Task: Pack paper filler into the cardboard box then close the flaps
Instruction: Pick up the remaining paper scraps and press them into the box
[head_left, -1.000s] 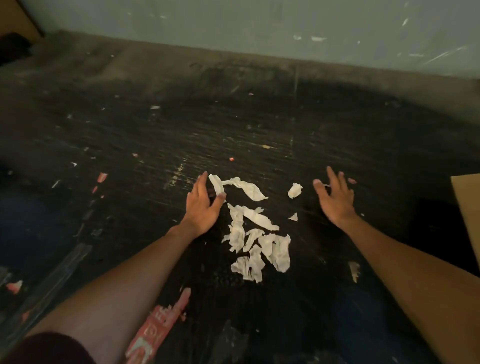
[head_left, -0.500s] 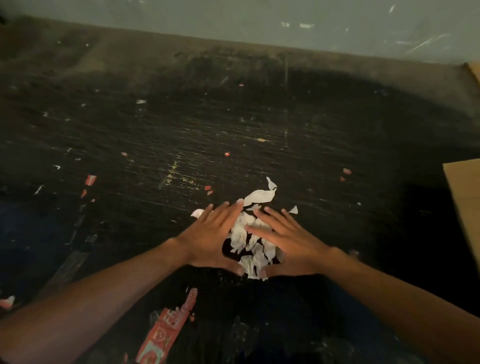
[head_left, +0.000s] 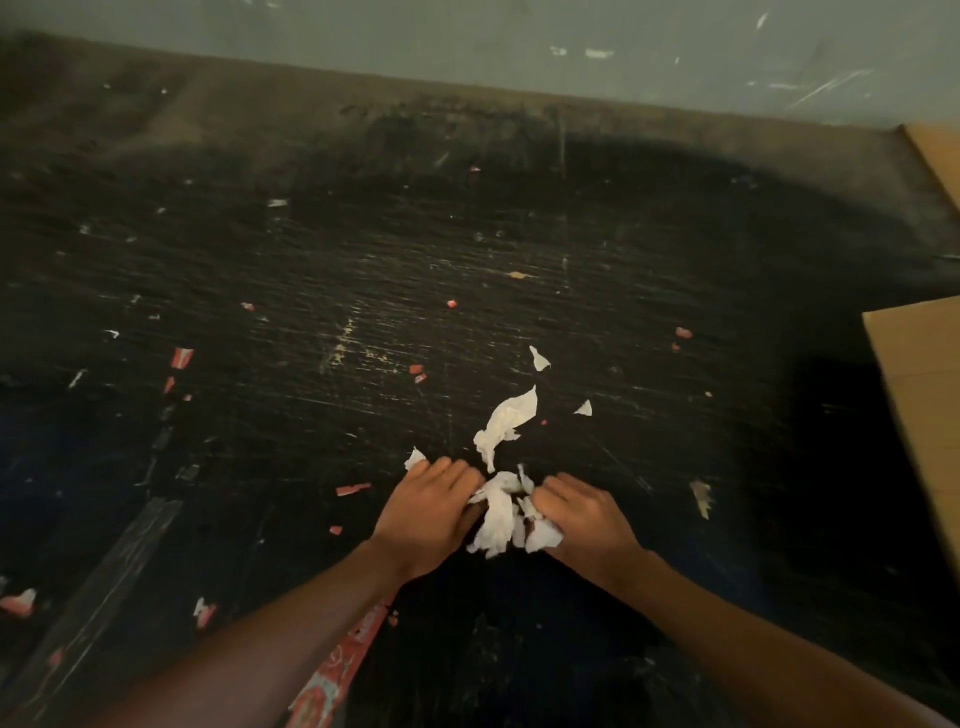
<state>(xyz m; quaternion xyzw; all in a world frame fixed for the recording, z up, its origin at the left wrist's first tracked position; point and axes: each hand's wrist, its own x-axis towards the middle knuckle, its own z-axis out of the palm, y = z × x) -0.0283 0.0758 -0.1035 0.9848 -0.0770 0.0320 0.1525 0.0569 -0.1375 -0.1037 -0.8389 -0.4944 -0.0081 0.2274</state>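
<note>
Left hand (head_left: 428, 512) and right hand (head_left: 584, 519) clench white paper scraps (head_left: 501, 519). Cardboard box (head_left: 919, 395) far right of bundle. Risk: loose pieces spill during carry; strays (head_left: 506, 421) beyond bundle missed.

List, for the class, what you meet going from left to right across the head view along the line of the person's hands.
Red scrap → left hand → bunched white paper → right hand → pale scrap → cardboard flap.

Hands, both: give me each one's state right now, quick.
Left hand: fingers curled round the paper filler.
Right hand: fingers curled round the same paper filler.
</note>
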